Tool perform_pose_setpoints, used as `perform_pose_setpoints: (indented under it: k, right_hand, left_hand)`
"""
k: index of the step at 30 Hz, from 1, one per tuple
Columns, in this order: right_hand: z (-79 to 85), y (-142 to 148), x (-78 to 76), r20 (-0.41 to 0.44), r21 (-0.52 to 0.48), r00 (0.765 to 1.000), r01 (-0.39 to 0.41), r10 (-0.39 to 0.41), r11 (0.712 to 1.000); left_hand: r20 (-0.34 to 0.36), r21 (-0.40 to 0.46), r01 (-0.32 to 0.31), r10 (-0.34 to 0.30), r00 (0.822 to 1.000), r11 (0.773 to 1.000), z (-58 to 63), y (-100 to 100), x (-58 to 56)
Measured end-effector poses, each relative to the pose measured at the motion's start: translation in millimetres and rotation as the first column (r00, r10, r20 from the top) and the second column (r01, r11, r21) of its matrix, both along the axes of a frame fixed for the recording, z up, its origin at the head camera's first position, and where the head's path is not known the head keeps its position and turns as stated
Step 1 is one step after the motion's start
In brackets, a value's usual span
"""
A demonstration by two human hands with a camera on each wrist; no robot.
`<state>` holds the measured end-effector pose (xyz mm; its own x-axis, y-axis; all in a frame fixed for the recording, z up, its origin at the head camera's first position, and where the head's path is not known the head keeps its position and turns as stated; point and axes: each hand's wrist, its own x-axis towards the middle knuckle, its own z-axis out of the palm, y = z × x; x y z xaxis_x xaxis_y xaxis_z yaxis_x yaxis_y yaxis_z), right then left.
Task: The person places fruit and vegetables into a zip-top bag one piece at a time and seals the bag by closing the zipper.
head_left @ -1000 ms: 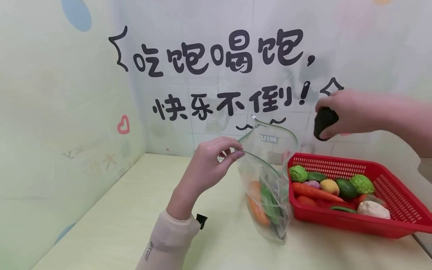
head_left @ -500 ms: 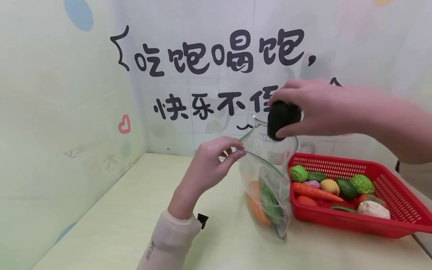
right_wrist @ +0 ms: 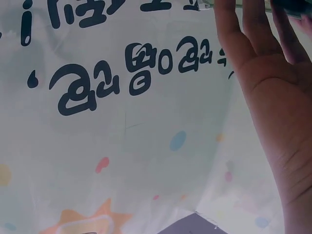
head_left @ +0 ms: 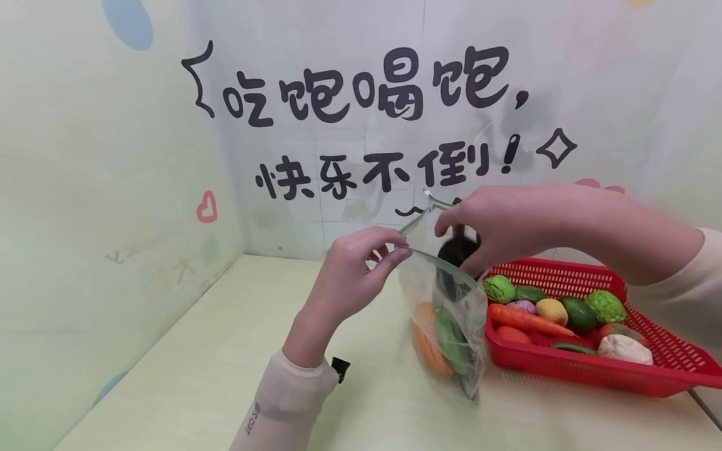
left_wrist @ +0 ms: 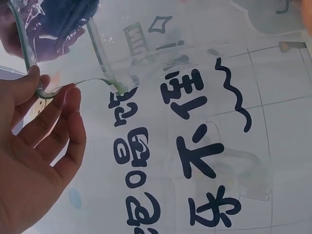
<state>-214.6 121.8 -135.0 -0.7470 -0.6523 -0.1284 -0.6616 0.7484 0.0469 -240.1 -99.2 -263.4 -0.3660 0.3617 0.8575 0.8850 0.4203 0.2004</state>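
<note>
Left hand [head_left: 361, 269] pinches clear bag [head_left: 420, 285], centre; right hand [head_left: 496, 219], angled downward, grips dark object [head_left: 457, 252]; right-wrist view alone shows orange sun-like print [right_wrist: 82, 219], lower left.

"How many hands?"
"Two: one left hand [head_left: 356, 268], one right hand [head_left: 499, 222]."
"Containers?"
"One clear bag [head_left: 418, 275]; to its right, one red basket [head_left: 592, 374]."
"Dark objects by the right hand?"
"One dark object [head_left: 454, 252]."
"Inside the basket?"
"Two light green balls [head_left: 606, 307], one carrot [head_left: 527, 321], one yellow piece [head_left: 550, 313], one white piece [head_left: 625, 349] near right. The red pieces are partly hidden; I can't total them."
"Low in the bag?"
"At least one orange piece [head_left: 431, 351], one green piece [head_left: 450, 335]."
</note>
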Motion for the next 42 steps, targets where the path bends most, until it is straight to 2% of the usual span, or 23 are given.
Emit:
perform_pose_setpoints:
  k: [4, 7, 12, 17, 21, 26, 29, 31, 32, 34, 35, 38, 40, 42]
  right_hand:
    - [1.0, 2.6, -2.2, 0.028, 0.009, 0.999, 0.044, -0.044, 0.999]
    - [1.2, 5.0, -4.7, 0.012, 0.003, 0.999, 0.052, -0.052, 0.999]
    - [3.0, 13.0, -10.4, -0.097, 0.005, 0.995, 0.037, -0.036, 0.999]
    - [3.7, 26.5, -18.8, -0.242, -0.023, 0.970, 0.032, -0.036, 0.999]
    - [3.0, 41.4, -31.7, -0.291, -0.033, 0.953, 0.081, -0.087, 0.996]
    - [-7.2, 69.9, -54.8, -0.235, -0.025, 0.960, 0.150, -0.152, 0.988]
    - [-18.4, 92.0, -68.0, -0.188, 0.020, 0.965, 0.192, -0.185, 0.981]
    - [-25.5, 106.4, -74.7, -0.135, 0.048, 0.966, 0.230, -0.222, 0.972]
    - [-28.6, 113.6, -77.3, -0.078, 0.044, 0.962, 0.264, -0.260, 0.964]
    - [-34.9, 128.1, -79.9, 0.051, 0.034, 0.936, 0.347, -0.348, 0.937]
    - [-38.7, 135.6, -80.4, 0.127, 0.032, 0.910, 0.394, -0.395, 0.918]
    - [-53.7, 158.9, -79.4, 0.298, 0.037, 0.804, 0.529, -0.515, 0.848]
    - [-67.9, 174.4, -78.9, 0.348, 0.070, 0.760, 0.563, -0.549, 0.823]
    - [-84.0, 189.5, -78.7, 0.362, 0.077, 0.738, 0.585, -0.569, 0.808]
  left_hand:
    - [-0.003, 0.011, -0.003, 0.003, 1.000, 1.000, -0.2, 0.0, -0.2]
    - [-0.014, 0.022, -0.013, 0.013, 1.000, 1.000, 0.3, -0.9, 0.1]
    - [-0.036, 0.043, -0.023, 0.024, 0.999, 0.999, 3.2, -1.7, 1.1]
    - [-0.043, 0.060, -0.024, 0.027, 0.999, 0.998, 4.6, -1.0, 1.0]
    - [-0.036, 0.063, -0.024, 0.026, 0.999, 0.998, 3.3, -1.0, 0.2]
    - [-0.028, 0.066, -0.020, 0.022, 0.999, 0.998, 1.8, -1.3, 0.8]
    - [-0.029, 0.066, -0.017, 0.019, 0.999, 0.998, 1.9, -1.2, 1.4]
    - [-0.031, 0.067, -0.014, 0.016, 0.999, 0.998, 2.4, -1.2, 1.6]
    - [-0.033, 0.068, -0.013, 0.016, 0.999, 0.998, 2.7, -1.3, 1.6]
    - [-0.035, 0.069, -0.013, 0.015, 0.999, 0.998, 3.7, -1.3, 1.7]
    - [-0.035, 0.069, -0.014, 0.017, 0.999, 0.997, 4.3, -1.3, 1.8]
    - [-0.037, 0.069, -0.012, 0.015, 0.999, 0.998, 5.9, -1.5, 2.0]
    - [-0.038, 0.067, -0.013, 0.015, 0.999, 0.998, 6.7, -1.8, 2.1]
    - [-0.040, 0.068, -0.013, 0.016, 0.999, 0.998, 7.1, -2.3, 2.2]
